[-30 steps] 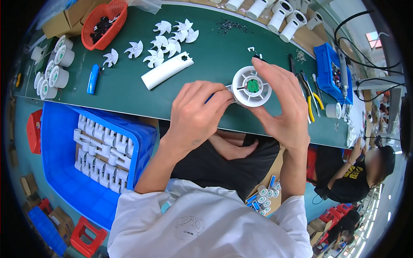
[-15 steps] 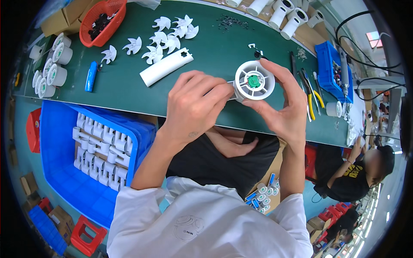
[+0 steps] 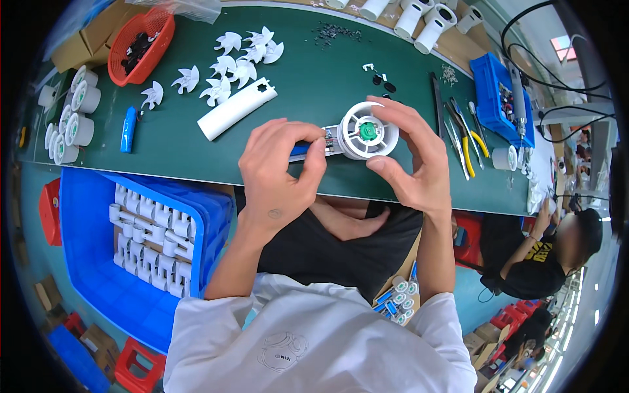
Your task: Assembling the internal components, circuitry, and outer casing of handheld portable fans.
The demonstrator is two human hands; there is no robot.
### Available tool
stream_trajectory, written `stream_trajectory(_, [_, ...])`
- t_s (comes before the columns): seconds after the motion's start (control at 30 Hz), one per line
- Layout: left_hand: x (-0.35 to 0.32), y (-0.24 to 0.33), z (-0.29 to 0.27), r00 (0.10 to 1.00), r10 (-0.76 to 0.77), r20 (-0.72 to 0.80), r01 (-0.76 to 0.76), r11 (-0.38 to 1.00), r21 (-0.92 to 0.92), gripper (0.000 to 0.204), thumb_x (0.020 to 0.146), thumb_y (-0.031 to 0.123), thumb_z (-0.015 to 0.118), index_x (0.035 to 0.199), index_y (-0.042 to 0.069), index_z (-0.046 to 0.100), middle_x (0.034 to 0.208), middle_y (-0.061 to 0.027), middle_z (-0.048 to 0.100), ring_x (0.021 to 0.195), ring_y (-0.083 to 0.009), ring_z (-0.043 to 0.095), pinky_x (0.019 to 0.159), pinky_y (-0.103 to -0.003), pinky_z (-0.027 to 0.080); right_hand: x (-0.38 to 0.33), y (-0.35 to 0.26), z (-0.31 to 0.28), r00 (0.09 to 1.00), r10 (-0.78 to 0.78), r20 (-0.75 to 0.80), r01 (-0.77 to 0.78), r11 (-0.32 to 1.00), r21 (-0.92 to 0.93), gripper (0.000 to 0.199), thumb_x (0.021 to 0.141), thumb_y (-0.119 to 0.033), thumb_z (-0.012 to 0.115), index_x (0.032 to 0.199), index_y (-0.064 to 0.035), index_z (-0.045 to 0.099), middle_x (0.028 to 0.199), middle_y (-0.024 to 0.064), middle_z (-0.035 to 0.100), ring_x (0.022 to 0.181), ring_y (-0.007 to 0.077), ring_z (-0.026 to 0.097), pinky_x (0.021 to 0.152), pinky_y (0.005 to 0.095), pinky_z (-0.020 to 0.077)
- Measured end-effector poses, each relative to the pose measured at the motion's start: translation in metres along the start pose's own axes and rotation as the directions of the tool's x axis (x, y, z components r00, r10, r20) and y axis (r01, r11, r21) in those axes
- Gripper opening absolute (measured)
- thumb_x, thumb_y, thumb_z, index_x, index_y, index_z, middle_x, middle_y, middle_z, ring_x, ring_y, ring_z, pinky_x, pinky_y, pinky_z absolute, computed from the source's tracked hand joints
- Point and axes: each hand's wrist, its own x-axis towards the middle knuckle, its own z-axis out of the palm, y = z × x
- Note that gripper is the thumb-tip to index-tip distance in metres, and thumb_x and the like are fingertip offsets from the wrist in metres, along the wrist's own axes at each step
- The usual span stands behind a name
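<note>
A white handheld fan body [image 3: 348, 143] is between my hands above the green table, its round spoked ring with a green centre facing up. My right hand [image 3: 416, 160] curves around the ring, thumb at the lower edge and fingers on the far side. The opened handle runs leftward, showing a small circuit board with wires [image 3: 330, 140] and a blue battery [image 3: 299, 150]. My left hand [image 3: 278, 173] closes thumb and fingers on the handle by the board. A white handle cover [image 3: 237, 109] lies beyond that hand. Small black parts [image 3: 383, 83] lie behind the ring.
White fan blades [image 3: 244, 71] and a red basket [image 3: 139, 49] sit farther left. Nearby are a loose blue battery [image 3: 128, 130] and stacked round white housings [image 3: 79, 130]. Yellow-handled pliers [image 3: 466, 145] and a blue bin [image 3: 493, 98] are right. A blue crate [image 3: 85, 262] stands below the table edge.
The fan body has turned so its handle now shows the circuit board and blue battery. My left hand has opened its grip shape somewhat. The whole view has shifted slightly.
</note>
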Motion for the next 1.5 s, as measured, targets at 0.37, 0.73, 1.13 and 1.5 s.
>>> stream_trajectory(0.37, [-0.007,-0.007,0.002,0.998,-0.055,-0.007,0.055,0.998,-0.044,0.011,0.078,0.000,0.067,0.088,0.003,0.062,0.082,-0.0070,0.068,0.076,-0.0285,0.065,0.081,-0.041,0.052,-0.003,0.005,0.001,0.999,0.031,-0.039,-0.033,0.999,-0.035,0.048,0.076,-0.007,0.079,0.119,0.0017,0.059,0.129,0.0199,0.056,0.117,0.0273,0.059,0.100,0.0374,0.0465])
stream_trajectory(0.73, [-0.008,-0.001,0.001,0.987,-0.162,-0.006,0.161,0.984,-0.078,0.009,0.079,0.000,0.067,0.086,0.002,0.063,0.083,-0.0077,0.070,0.077,-0.0245,0.066,0.072,-0.034,0.052,0.000,0.013,-0.005,0.999,0.040,0.027,-0.044,0.987,0.152,0.045,0.087,-0.021,0.070,0.123,0.0020,0.058,0.132,0.0203,0.056,0.118,0.0266,0.058,0.102,0.0376,0.0452])
stream_trajectory(1.13, [-0.004,0.002,-0.003,0.991,-0.136,-0.009,0.135,0.987,-0.082,0.011,0.079,-0.002,0.067,0.089,-0.001,0.063,0.092,-0.0123,0.068,0.076,-0.0256,0.067,0.071,-0.037,0.056,0.003,0.013,-0.010,0.998,0.013,0.067,-0.013,1.000,-0.001,0.051,0.086,-0.017,0.069,0.131,0.0015,0.054,0.132,0.0187,0.056,0.121,0.0267,0.056,0.103,0.0375,0.0434])
stream_trajectory(1.5, [-0.005,0.000,-0.005,0.988,-0.155,0.004,0.154,0.984,-0.094,0.007,0.086,-0.005,0.061,0.092,-0.005,0.058,0.109,-0.0154,0.054,0.087,-0.0253,0.071,0.071,-0.028,0.056,-0.004,0.017,0.003,0.999,0.015,0.034,-0.015,1.000,-0.012,0.060,0.080,-0.010,0.074,0.134,0.0019,0.051,0.134,0.0157,0.055,0.122,0.0254,0.055,0.105,0.0362,0.0419])
